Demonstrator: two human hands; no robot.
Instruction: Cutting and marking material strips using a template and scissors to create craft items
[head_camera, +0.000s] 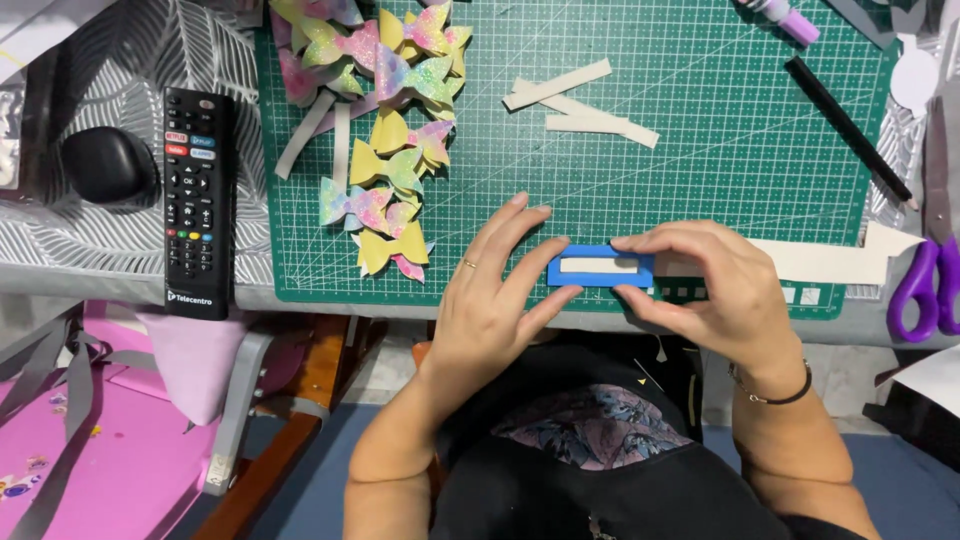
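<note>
My left hand and my right hand both hold a small blue rectangular frame above the near edge of the green cutting mat. A white strip shows through the frame's opening. The left thumb and fingers pinch its left end, and the right thumb and forefinger pinch its right end. A ring is on my left hand, a dark bracelet on my right wrist.
Several glittery pastel bow cutouts lie on the mat's left part, white strips near the middle. A black remote and a black oval case sit left. Purple scissors, a black pencil and a white paper piece lie right.
</note>
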